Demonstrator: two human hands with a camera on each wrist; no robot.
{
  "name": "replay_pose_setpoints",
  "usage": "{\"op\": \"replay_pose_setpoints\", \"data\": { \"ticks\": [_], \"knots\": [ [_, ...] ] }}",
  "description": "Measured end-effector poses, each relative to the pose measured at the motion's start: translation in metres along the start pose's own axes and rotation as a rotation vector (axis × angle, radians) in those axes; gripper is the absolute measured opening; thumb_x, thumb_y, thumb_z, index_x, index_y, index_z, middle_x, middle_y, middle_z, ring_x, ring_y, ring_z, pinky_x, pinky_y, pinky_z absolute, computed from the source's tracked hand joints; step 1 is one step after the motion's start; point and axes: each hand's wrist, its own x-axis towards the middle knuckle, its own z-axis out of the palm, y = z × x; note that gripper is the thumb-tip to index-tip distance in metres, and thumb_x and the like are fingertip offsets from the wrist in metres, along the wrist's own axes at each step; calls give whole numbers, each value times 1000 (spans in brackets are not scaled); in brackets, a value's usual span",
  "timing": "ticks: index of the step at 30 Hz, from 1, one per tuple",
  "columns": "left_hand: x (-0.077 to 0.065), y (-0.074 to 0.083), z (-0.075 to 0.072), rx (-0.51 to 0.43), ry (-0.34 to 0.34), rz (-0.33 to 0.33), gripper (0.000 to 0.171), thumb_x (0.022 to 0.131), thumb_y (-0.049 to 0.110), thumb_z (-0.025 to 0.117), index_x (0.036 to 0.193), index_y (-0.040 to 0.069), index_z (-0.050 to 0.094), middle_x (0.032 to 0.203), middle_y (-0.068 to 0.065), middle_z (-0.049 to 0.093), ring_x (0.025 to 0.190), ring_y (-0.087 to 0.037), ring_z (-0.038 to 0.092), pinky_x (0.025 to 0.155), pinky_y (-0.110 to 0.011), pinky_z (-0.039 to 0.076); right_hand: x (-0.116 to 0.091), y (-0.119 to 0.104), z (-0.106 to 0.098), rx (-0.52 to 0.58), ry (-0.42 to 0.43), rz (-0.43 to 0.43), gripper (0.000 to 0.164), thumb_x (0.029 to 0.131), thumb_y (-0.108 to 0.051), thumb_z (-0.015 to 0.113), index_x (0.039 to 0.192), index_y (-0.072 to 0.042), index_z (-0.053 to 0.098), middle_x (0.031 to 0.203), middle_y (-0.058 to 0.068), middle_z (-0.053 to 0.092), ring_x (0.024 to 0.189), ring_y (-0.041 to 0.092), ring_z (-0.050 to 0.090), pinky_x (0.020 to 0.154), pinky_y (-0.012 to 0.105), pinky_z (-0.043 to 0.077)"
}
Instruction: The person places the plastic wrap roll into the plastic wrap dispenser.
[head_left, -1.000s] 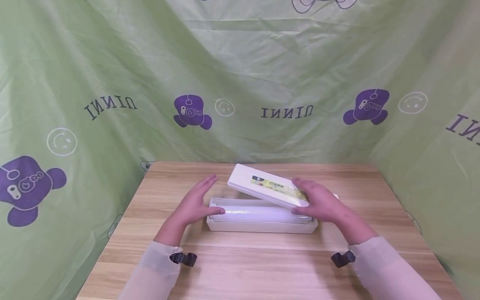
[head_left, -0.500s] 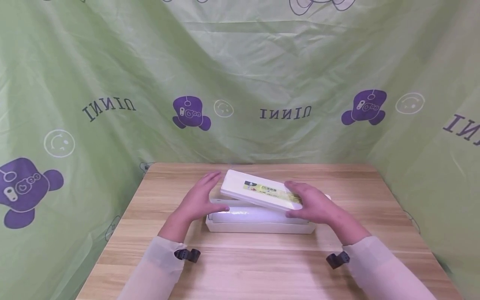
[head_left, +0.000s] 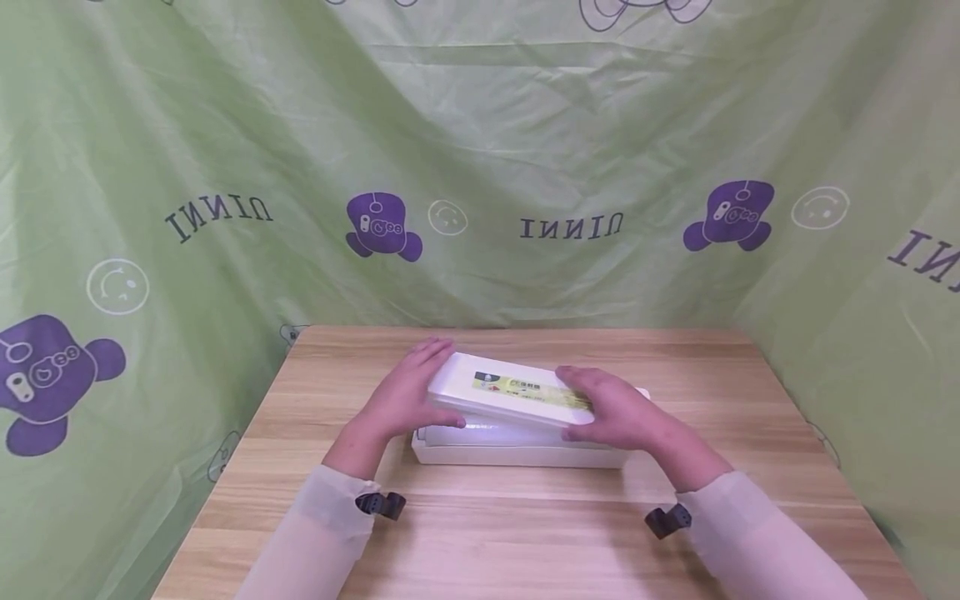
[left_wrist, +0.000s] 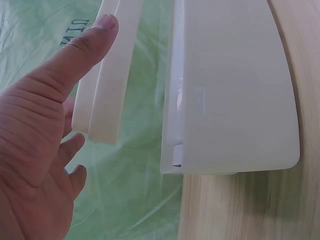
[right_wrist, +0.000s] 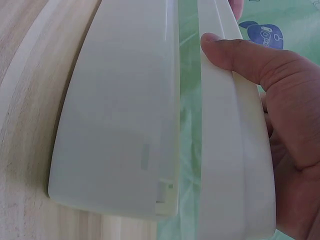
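Observation:
A white lid [head_left: 517, 385] with a green-and-yellow label tilts over a long white cling film box [head_left: 517, 456], its left end higher than its right. My right hand [head_left: 618, 410] grips the lid near its right end, thumb [right_wrist: 220, 52] on the front side and fingers behind. Around the lid's left end is my left hand [head_left: 401, 396], its thumb [left_wrist: 95, 42] across the front side and its fingers extended at the back corner. A shiny film roll [head_left: 495, 433] lies in the box, partly hidden by the lid. Both wrist views show a gap between lid and box.
The box stands on a wood-grain table [head_left: 517, 533]. Behind the table and at both sides hangs a green curtain [head_left: 480, 283] with purple figures. A small black camera [head_left: 382, 505] sits on the left wrist, another black camera [head_left: 667, 521] on the right.
The right hand has moved the lid left and down, lowering it closer over the box. The left hand has come in from the left to the lid's left end. The box stays put.

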Motion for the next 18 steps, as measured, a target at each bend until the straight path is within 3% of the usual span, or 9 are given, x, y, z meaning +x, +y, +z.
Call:
{"op": "replay_pose_setpoints", "data": {
  "ticks": [11,18],
  "knots": [
    [1,-1,3,38,-27,4,122,59,62,96,158,13,45,165,-5,39,154,-32,29,126,-51,23,5,-6,2,-10,-30,-44,97,77,-39,91,155,-5,46,155,13,51,141,34,49,117,51,41],
    [0,0,3,39,-48,-30,118,58,61,96,155,11,49,160,-9,46,149,-32,37,122,-52,33,6,-7,2,-26,-34,-51,97,77,-40,90,156,-5,46,155,14,51,141,35,49,117,52,41]
  ]
}}
